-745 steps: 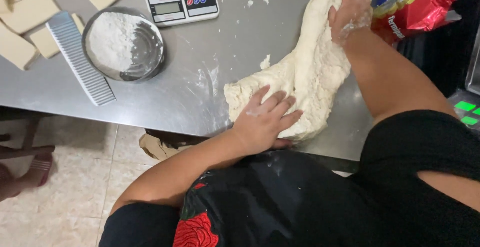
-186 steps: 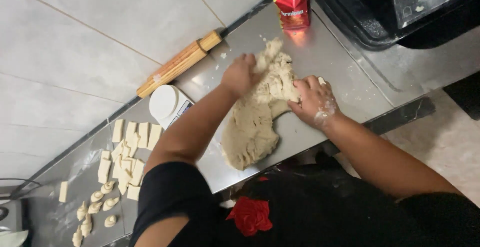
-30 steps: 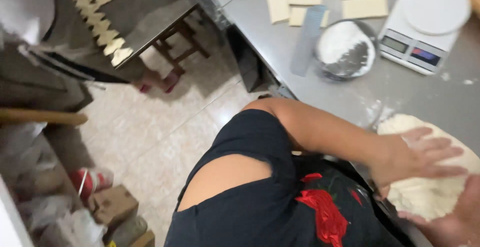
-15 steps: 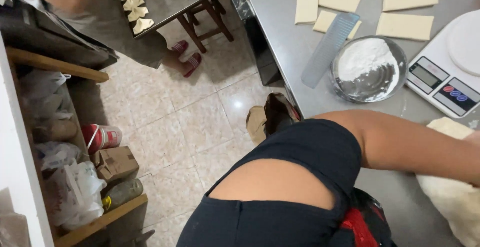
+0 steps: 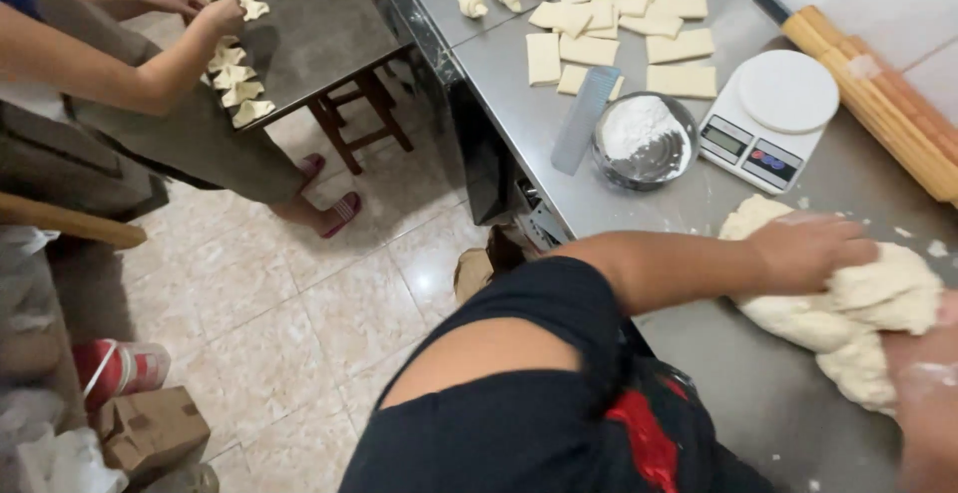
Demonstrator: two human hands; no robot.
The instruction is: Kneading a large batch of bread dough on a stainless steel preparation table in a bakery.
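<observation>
Left hand (image 5: pixel 810 249) now back on dough (image 5: pixel 848 303), beside white scale (image 5: pixel 768 119)

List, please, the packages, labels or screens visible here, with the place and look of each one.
Kitchen scale: on the steel table beside the flour bowl; white, round platform, small grey screen and coloured buttons.
Cardboard box: low at the left; brown, closed.
Red and white container: just above the box; label too blurred to describe.
White plastic bag: bottom left corner, crumpled.

Even, bright indoor light falls from above, throwing soft glare on the steel desk (image 5: pixel 559 114); the flour-dusted right hand (image 5: pixel 928 403) blurs at the frame's tilted edge.
</observation>
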